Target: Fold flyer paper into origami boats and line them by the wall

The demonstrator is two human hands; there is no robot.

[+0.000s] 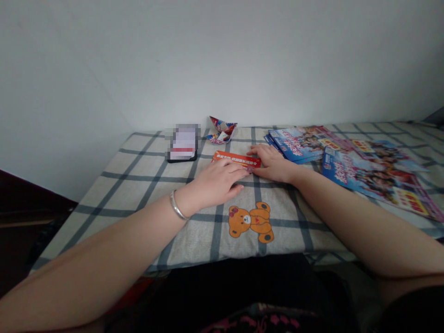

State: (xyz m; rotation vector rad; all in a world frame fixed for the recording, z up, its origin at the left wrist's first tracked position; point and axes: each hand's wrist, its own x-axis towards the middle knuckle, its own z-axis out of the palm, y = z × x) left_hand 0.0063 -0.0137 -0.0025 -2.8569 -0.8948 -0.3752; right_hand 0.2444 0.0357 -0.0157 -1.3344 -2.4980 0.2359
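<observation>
A folded orange strip of paper with white printed characters lies flat on the checked tablecloth in front of me. My left hand, with a silver bangle at the wrist, rests palm down over the strip's near edge, its fingers stretched to the right. At the strip's right end lies my right hand, thumb and fingers apart, the thumb near my left fingertips. Both hands press down rather than grip. The left hand hides part of the strip's lower left side.
Beyond the strip stands a folded paper shape. A phone, its screen blurred, lies at the back left. Several printed flyers spread across the right side. The tablecloth bears a bear picture; a white wall rises behind.
</observation>
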